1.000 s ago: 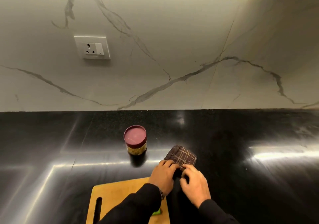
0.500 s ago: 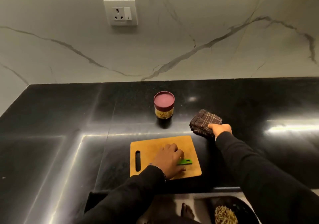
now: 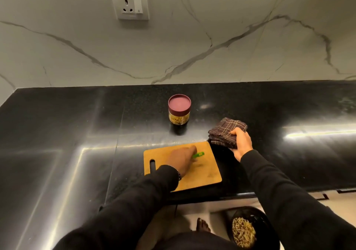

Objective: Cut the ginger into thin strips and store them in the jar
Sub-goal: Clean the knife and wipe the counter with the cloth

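Jar stands lidded on the worktop, behind the cutting board, pale strips showing through the glass. Likely light but smooth and breakable: best gripped round the body, not by the maroon lid. Left hand rests on the board at a green tool; blurred, grip unclear. Right hand grasps a folded checked cloth.

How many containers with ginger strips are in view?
2. The lidded jar stands on the countertop behind the cutting board. A black bowl of strips sits below the counter edge, lower right. Others may be hidden.
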Available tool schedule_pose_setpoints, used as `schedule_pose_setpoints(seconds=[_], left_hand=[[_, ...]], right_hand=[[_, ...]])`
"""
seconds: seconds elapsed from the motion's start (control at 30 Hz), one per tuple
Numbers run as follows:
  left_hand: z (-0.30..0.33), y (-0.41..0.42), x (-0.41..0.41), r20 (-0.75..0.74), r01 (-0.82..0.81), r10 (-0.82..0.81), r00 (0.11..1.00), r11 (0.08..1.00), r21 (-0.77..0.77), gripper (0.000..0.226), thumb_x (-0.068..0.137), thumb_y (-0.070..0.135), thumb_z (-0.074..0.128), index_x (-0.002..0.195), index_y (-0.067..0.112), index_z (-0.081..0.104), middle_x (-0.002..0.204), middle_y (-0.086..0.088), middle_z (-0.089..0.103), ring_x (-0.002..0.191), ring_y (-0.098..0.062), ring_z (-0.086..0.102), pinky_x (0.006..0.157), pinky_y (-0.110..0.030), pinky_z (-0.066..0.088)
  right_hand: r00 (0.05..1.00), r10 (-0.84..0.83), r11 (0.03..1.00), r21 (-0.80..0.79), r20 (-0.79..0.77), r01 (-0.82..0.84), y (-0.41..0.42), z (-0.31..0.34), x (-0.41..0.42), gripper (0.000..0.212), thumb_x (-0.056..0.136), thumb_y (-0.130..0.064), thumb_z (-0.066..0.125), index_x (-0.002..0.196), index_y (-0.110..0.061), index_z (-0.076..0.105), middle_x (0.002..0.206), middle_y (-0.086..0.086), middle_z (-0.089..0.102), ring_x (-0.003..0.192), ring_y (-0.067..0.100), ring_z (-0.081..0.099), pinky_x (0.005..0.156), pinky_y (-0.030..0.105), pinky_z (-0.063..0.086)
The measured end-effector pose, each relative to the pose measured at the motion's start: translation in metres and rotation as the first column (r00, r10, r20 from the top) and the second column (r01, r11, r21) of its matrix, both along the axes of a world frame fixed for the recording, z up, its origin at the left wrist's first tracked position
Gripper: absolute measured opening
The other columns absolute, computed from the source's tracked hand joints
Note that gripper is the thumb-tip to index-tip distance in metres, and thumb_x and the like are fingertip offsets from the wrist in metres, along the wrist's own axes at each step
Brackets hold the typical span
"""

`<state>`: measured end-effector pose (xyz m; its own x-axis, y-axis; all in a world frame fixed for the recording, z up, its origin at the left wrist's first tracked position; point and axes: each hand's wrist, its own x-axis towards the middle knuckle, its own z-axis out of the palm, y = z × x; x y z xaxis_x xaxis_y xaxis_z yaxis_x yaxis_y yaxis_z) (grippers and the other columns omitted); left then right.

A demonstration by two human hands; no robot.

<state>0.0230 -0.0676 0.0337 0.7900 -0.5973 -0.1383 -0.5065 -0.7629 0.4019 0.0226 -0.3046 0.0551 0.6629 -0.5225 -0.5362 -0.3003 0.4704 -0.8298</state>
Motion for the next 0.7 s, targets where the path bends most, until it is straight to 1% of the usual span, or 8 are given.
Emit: schedule_pose_setpoints(seconds=[0.07, 0.13, 0.2, 0.3, 0.43, 0.5, 0.6, 0.7], left_hand=[[0.008, 0.010, 0.019, 0.025, -0.070, 0.071, 0.997, 0.996, -0.059, 0.025, 0.101, 0.030, 0.055, 0.123, 0.018, 0.056, 0.111, -0.008, 0.065, 0.097, -0.028, 0.062, 0.082, -0.039, 0.052], [0.010, 0.025, 0.040, 0.078, -0.120, 0.125, 0.989, 0.991, -0.067, 0.024, 0.101, 0.028, 0.055, 0.121, 0.018, 0.062, 0.111, -0.008, 0.064, 0.099, -0.027, 0.063, 0.085, -0.039, 0.052], [0.008, 0.043, 0.060, 0.094, -0.172, 0.175, 0.980, 0.984, -0.038, 0.023, 0.102, 0.027, 0.053, 0.120, 0.017, 0.064, 0.109, -0.008, 0.058, 0.095, -0.029, 0.062, 0.082, -0.042, 0.052], [0.003, 0.071, 0.085, 0.102, -0.212, 0.209, 0.973, 0.977, 0.015, 0.023, 0.103, 0.022, 0.050, 0.118, 0.014, 0.066, 0.107, -0.010, 0.052, 0.091, -0.033, 0.060, 0.081, -0.045, 0.051], [-0.005, 0.095, 0.104, 0.090, -0.198, 0.195, 0.977, 0.980, 0.024, 0.026, 0.101, 0.020, 0.054, 0.123, 0.015, 0.068, 0.110, -0.014, 0.058, 0.102, -0.035, 0.060, 0.087, -0.043, 0.050], [-0.006, 0.096, 0.107, 0.096, -0.181, 0.180, 0.979, 0.983, 0.004, 0.025, 0.100, 0.018, 0.056, 0.123, 0.016, 0.069, 0.108, -0.013, 0.059, 0.101, -0.035, 0.060, 0.086, -0.044, 0.051], [0.006, 0.087, 0.113, 0.223, -0.136, 0.151, 0.963, 0.987, -0.080, 0.024, 0.098, 0.016, 0.060, 0.118, 0.022, 0.070, 0.103, -0.009, 0.058, 0.093, -0.032, 0.061, 0.078, -0.046, 0.051], [0.039, 0.063, 0.130, 0.410, -0.077, 0.133, 0.902, 0.986, -0.150, 0.025, 0.094, 0.016, 0.065, 0.116, 0.025, 0.071, 0.104, -0.007, 0.060, 0.088, -0.027, 0.060, 0.074, -0.044, 0.053]], right_hand=[[0.999, 0.034, 0.996, 0.087, 0.022, -0.035, -0.001, 0.000, -0.010, 0.073, 0.056, -0.018, 0.070, 0.127, -0.010, 0.059, 0.121, 0.020, 0.067, 0.114, 0.040, 0.064, 0.094, 0.054, 0.053], [0.994, 0.098, 0.984, 0.145, 0.057, -0.105, 0.002, -0.001, -0.020, 0.084, 0.051, -0.016, 0.080, 0.132, -0.007, 0.058, 0.127, 0.024, 0.065, 0.116, 0.043, 0.063, 0.094, 0.059, 0.052], [0.980, 0.175, 0.971, 0.152, 0.095, -0.187, 0.023, 0.018, -0.034, 0.078, 0.062, -0.016, 0.086, 0.134, -0.008, 0.058, 0.126, 0.023, 0.065, 0.115, 0.042, 0.064, 0.097, 0.065, 0.048], [0.964, 0.243, 0.959, 0.122, 0.109, -0.255, 0.047, 0.027, -0.047, 0.054, 0.081, -0.009, 0.075, 0.132, -0.006, 0.058, 0.122, 0.021, 0.068, 0.113, 0.039, 0.066, 0.100, 0.061, 0.049], [0.957, 0.283, 0.952, 0.100, 0.065, -0.289, 0.067, 0.026, -0.060, 0.042, 0.087, -0.005, 0.069, 0.128, -0.004, 0.059, 0.118, 0.019, 0.070, 0.110, 0.036, 0.068, 0.100, 0.057, 0.050], [0.957, 0.285, 0.954, 0.080, 0.044, -0.288, 0.074, 0.025, -0.066, 0.040, 0.087, -0.005, 0.069, 0.127, -0.005, 0.060, 0.117, 0.018, 0.071, 0.110, 0.035, 0.068, 0.099, 0.055, 0.051], [0.964, 0.266, 0.962, 0.053, 0.010, -0.266, 0.083, 0.024, -0.075, 0.036, 0.088, -0.005, 0.068, 0.123, -0.007, 0.062, 0.113, 0.016, 0.073, 0.107, 0.033, 0.069, 0.095, 0.051, 0.054], [0.970, 0.241, 0.969, 0.051, -0.006, -0.241, 0.088, 0.021, -0.078, 0.035, 0.088, -0.006, 0.069, 0.123, -0.008, 0.062, 0.111, 0.015, 0.074, 0.107, 0.033, 0.069, 0.097, 0.053, 0.052]])
